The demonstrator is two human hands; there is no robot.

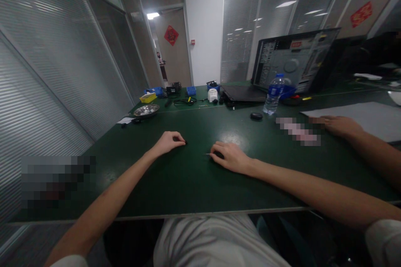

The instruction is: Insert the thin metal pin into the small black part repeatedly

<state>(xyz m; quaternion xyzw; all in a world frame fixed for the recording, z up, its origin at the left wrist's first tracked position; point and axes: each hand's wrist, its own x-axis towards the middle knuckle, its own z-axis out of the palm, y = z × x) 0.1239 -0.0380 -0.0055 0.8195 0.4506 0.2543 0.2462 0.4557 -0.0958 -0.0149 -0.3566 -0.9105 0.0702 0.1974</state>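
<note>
Trousers [206, 242] closest to camera, under the near edge of the surface [175, 194], well this side of the bottle [273, 96]. Both hands are on the near-left side of the bottle. Left hand [171, 142], farther out, pinches a black bit [186, 142] between thumb and finger. Right hand [230, 156], closer to the bottle, has its fingers curled round a pin [207, 154], thin end poking out toward the left. Bit and pin are apart, between the two hands.

Step in hand, my read: small-part handling, one piece per hand, nothing joined. Next move calls for fingertip precision: firm pinch on the bit, pin tip kept steady.

Just left of the bottle: a mouse-like thing [256, 116]. Right of it: a co-worker's hand [343, 126] at a grey sheet [372, 114], sheet cut off by the view edge.

Hard to make out: the bit is too small and dark to identify. Most of the pin is hidden in the fingers; can't tell if the dark patch there is a handle or shadow. Pixelated patch [297, 132] just near-right of the bottle, contents unreadable.
</note>
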